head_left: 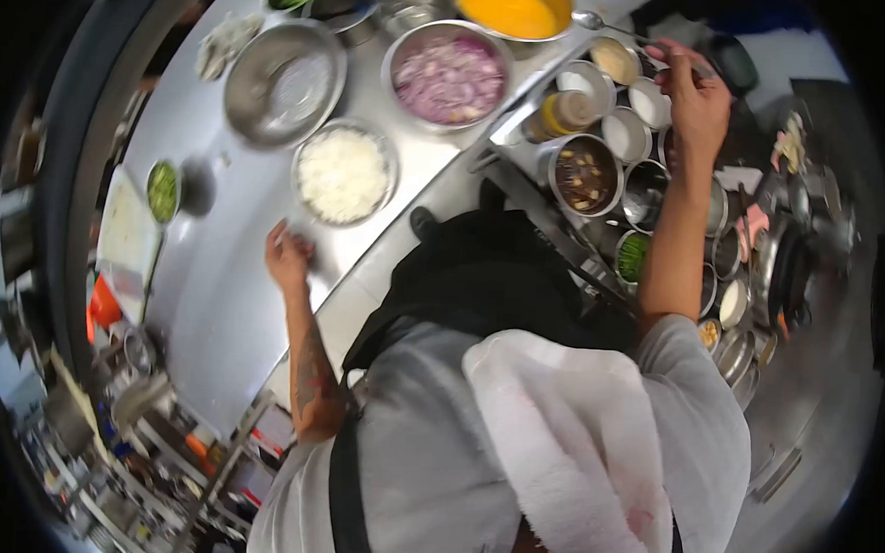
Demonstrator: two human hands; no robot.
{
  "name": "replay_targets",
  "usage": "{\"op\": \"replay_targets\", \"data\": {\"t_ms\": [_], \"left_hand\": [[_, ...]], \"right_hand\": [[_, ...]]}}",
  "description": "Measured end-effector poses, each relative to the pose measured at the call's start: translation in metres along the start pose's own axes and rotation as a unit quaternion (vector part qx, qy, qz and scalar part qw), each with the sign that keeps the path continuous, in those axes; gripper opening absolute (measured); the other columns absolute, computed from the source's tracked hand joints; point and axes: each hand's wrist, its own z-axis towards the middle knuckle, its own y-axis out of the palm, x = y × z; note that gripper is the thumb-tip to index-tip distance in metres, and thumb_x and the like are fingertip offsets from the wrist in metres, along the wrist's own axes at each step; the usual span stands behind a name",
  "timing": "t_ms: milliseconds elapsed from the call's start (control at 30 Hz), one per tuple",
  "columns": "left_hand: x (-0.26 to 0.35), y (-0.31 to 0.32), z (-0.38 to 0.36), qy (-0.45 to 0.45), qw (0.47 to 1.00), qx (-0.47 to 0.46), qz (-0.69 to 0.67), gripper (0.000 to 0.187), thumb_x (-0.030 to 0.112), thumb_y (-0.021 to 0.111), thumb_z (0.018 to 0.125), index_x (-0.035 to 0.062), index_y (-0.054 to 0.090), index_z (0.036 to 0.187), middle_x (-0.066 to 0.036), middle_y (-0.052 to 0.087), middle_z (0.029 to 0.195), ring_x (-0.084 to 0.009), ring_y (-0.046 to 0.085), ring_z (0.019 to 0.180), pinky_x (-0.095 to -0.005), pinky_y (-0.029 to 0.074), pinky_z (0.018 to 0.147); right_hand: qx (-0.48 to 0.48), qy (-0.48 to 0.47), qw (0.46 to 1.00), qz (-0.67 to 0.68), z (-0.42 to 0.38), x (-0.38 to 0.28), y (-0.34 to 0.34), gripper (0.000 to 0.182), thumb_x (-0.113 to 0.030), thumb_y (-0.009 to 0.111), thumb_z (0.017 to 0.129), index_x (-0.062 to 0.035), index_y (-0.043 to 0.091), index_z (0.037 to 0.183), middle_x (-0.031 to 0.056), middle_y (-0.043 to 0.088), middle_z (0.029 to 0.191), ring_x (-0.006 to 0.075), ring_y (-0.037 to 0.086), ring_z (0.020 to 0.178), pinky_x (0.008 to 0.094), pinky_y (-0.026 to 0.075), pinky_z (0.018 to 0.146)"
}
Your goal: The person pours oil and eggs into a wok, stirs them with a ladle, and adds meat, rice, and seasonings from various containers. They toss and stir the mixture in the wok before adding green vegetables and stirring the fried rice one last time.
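My right hand (pixel 697 95) grips the end of a long-handled metal spoon (pixel 617 28), held over a cluster of metal containers. The spoon's bowl points left, near a bowl of yellow-orange liquid (pixel 510 11). Beneath and beside that hand are a container of white stuff (pixel 649 103) and one of tan stuff (pixel 616 60). My left hand (pixel 289 256) hovers by the steel table, its fingers loosely bent and apart, with nothing visible in them. Just above it in view sits a bowl of chopped white onion (pixel 344 174), and farther on a bowl of sliced red onion (pixel 449 80).
A wide steel bowl (pixel 285 84) with a little residue stands on the steel table (pixel 229 259). A pot of dark liquid with pale pieces (pixel 584 174) and chopped greens (pixel 633 256) are at right. A cutting board (pixel 125 222) lies at the left edge.
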Motion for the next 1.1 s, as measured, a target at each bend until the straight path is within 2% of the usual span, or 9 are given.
{"op": "replay_targets", "data": {"t_ms": [100,233,367,500,600,667,767,933,1100], "left_hand": [[-0.027,-0.005,0.019,-0.022,0.998,0.019,-0.06,0.023,0.023,0.055,0.099,0.001,0.061,0.102,-0.005,0.056,0.066,-0.0128,0.054,0.049,-0.0246,0.04,0.041],[-0.003,0.005,0.01,-0.038,0.999,0.034,0.017,0.029,0.029,0.056,0.099,0.0009,0.06,0.093,-0.005,0.054,0.062,-0.0125,0.054,0.048,-0.0243,0.038,0.041],[0.0,0.01,0.014,-0.055,0.996,0.052,0.05,0.033,0.032,0.055,0.099,0.0003,0.06,0.091,-0.004,0.054,0.062,-0.0118,0.053,0.047,-0.0237,0.037,0.042],[-0.001,0.011,0.013,-0.064,0.995,0.058,0.052,0.034,0.032,0.055,0.099,-0.0005,0.059,0.091,-0.003,0.054,0.063,-0.0116,0.052,0.047,-0.0236,0.037,0.042],[-0.002,0.009,0.014,-0.06,0.996,0.055,0.046,0.034,0.032,0.055,0.099,-0.0002,0.059,0.09,-0.003,0.054,0.062,-0.0118,0.052,0.047,-0.0239,0.036,0.042],[-0.005,0.008,0.015,-0.06,0.996,0.055,0.04,0.034,0.032,0.056,0.099,0.0002,0.059,0.089,-0.004,0.054,0.062,-0.0121,0.052,0.046,-0.0241,0.037,0.041],[-0.018,-0.001,0.022,-0.048,0.997,0.048,0.026,0.029,0.028,0.057,0.097,0.0017,0.06,0.085,-0.006,0.057,0.062,-0.0134,0.053,0.045,-0.025,0.042,0.04],[-0.011,-0.005,0.024,-0.057,0.997,0.05,-0.021,0.026,0.02,0.056,0.097,-0.0013,0.058,0.083,-0.009,0.058,0.061,-0.0161,0.055,0.043,-0.0271,0.043,0.038],[-0.002,-0.004,0.018,-0.072,0.997,0.036,-0.02,0.029,0.027,0.056,0.099,0.0012,0.058,0.086,-0.008,0.059,0.064,-0.016,0.057,0.045,-0.0251,0.041,0.041]], "right_hand": [[0.015,0.09,0.977,-0.192,0.017,0.095,-0.049,0.03,-0.028,0.055,0.097,-0.0046,0.074,0.101,0.0037,0.075,0.084,0.0083,0.064,0.064,0.0255,0.051,0.061],[-0.075,0.143,0.938,-0.306,0.005,0.185,-0.03,0.03,-0.032,0.053,0.093,-0.0133,0.077,0.091,0.0121,0.074,0.089,0.0312,0.07,0.087,0.0397,0.054,0.081],[-0.066,0.194,0.944,-0.26,0.001,0.231,-0.009,0.03,-0.029,0.052,0.093,-0.011,0.077,0.094,0.0127,0.074,0.092,0.0263,0.071,0.084,0.0374,0.055,0.078],[-0.055,0.297,0.951,-0.071,0.001,0.239,-0.025,0.029,-0.023,0.053,0.092,-0.0046,0.076,0.096,0.0076,0.075,0.092,0.0115,0.065,0.071,0.0281,0.052,0.064],[-0.015,0.338,0.941,0.026,0.008,0.215,-0.058,0.028,-0.017,0.054,0.091,-0.0016,0.073,0.103,0.0047,0.075,0.092,0.0075,0.056,0.063,0.0227,0.045,0.056],[-0.022,0.294,0.953,-0.065,0.011,0.187,-0.08,0.029,-0.02,0.053,0.096,-0.0024,0.07,0.111,0.0015,0.074,0.098,0.0043,0.052,0.067,0.0204,0.046,0.062],[-0.037,0.233,0.971,0.034,0.011,0.124,-0.087,0.029,-0.019,0.055,0.096,-0.0001,0.068,0.113,0.0067,0.074,0.1,0.0045,0.049,0.064,0.0204,0.042,0.059],[-0.155,0.165,0.961,0.16,-0.013,0.02,-0.02,0.027,-0.017,0.053,0.098,0.0034,0.068,0.107,0.0122,0.074,0.096,0.0041,0.048,0.059,0.0183,0.039,0.055],[-0.274,0.123,0.949,0.095,-0.064,-0.043,0.081,0.026,-0.018,0.052,0.099,-0.0021,0.07,0.107,0.0047,0.075,0.09,0.0022,0.051,0.059,0.0185,0.041,0.052]]}}
